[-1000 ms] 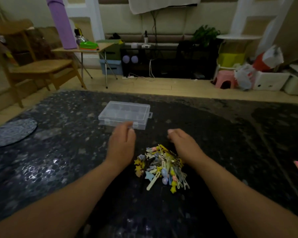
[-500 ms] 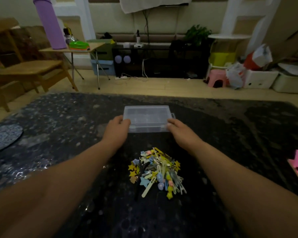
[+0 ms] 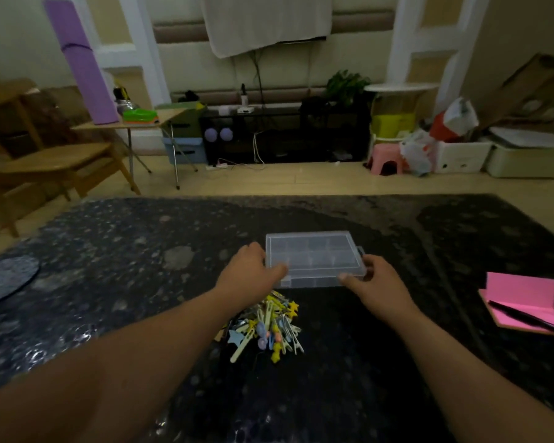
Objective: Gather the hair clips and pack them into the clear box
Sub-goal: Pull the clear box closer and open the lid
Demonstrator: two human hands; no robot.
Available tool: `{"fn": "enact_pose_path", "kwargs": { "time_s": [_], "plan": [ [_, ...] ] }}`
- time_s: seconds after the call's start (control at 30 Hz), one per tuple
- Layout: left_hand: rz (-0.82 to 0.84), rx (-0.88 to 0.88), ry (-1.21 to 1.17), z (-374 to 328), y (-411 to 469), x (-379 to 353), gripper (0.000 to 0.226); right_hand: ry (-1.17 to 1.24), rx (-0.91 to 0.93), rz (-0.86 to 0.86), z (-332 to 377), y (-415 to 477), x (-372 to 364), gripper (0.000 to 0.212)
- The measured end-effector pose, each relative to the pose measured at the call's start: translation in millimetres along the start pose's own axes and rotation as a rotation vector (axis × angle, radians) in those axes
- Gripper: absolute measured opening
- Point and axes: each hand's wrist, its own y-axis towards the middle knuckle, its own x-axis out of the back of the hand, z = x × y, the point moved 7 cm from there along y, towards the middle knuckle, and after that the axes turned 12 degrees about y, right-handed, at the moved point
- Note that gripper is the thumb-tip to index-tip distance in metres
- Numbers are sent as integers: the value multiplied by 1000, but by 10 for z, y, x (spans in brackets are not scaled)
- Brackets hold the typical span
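My left hand (image 3: 247, 273) and right hand (image 3: 375, 282) pinch the clear box (image 3: 314, 257); sliding it nearer could knock the hair clips (image 3: 269, 324) apart.

The clear box (image 3: 314, 257) is sitting level with its lid closed, its divided compartments showing through the see-through plastic and a small tab sticking out at the right edge. The left hand (image 3: 253, 274) and right hand (image 3: 376, 282) are gripping its near corners, thumbs on top. Just nearer than the box, the hair clips (image 3: 269, 324) are lying in one tangled heap on the dark speckled tabletop (image 3: 381, 378) — yellow, blue and pink, some star-shaped — with the heap's left side hiding under the left forearm.
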Motion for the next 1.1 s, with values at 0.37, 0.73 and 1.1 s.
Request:
{"fn": "enact_pose_path", "kwargs": {
  "time_s": [0.37,0.73,1.1],
  "plan": [
    [68,-185,332,-224,200,-192,91,-286,99,-154,27,66,-100,95],
    [-92,-161,27,-196,668,469,84,-338,260,-190,82,-114,-137,77],
    [18,201,-308,203,1351,-176,42,-475,289,-182,120,-145,-175,44]
  ]
}}
